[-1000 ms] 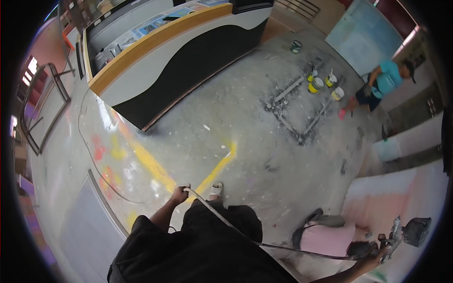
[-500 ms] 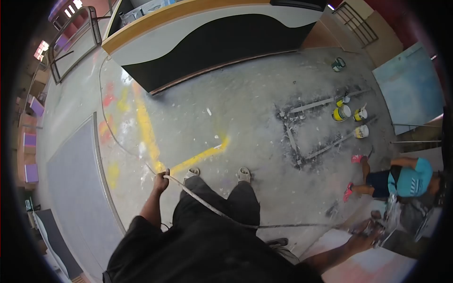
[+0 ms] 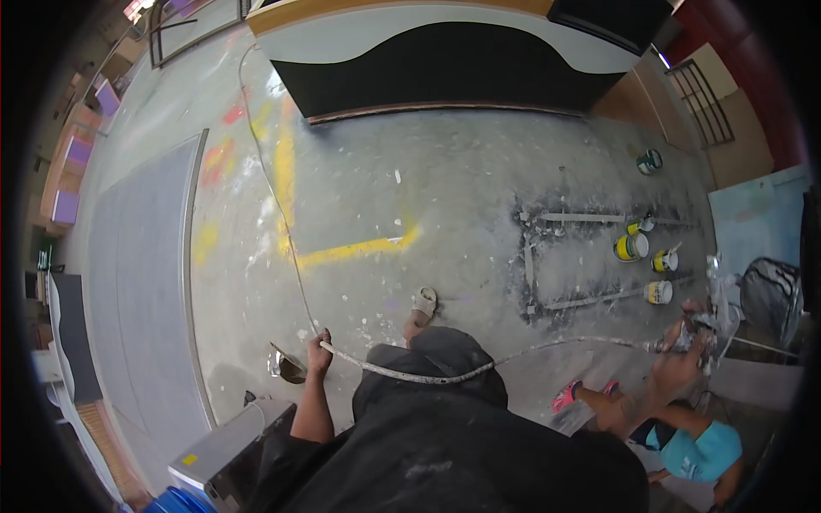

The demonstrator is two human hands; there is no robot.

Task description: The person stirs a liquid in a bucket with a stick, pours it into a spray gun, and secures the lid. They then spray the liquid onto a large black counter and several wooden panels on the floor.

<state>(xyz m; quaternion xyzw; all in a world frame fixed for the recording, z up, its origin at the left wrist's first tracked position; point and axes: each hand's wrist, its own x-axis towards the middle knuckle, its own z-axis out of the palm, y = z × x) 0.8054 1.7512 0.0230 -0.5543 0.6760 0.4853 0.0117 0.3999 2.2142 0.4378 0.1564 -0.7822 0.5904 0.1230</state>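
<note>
My left hand (image 3: 320, 350) is closed around a pale, paint-spattered hose (image 3: 432, 378). From that grip the hose trails up across the floor to the corner of the counter, and its other end sags in front of my body toward the right. My right hand (image 3: 682, 346), stretched far to the right and smeared by motion, grips what looks like a spray gun (image 3: 710, 318) with the hose running to it. The gun's metal and clear parts show beyond my fingers; its exact shape is blurred. One sandalled foot (image 3: 422, 306) is visible below me.
A black-and-white counter (image 3: 462, 77) stands ahead. Several paint cans (image 3: 631, 248) stand on the floor at the right, by dark overspray. A person in a turquoise shirt (image 3: 701, 451) is close at lower right. A grey panel (image 3: 141, 265) lies left; a metallic box (image 3: 235, 453) stands lower left.
My view has turned and moved, bringing the metallic box into sight. My right hand has risen with the spray gun. The left hand keeps its hold on the hose. The other person now appears lower.
</note>
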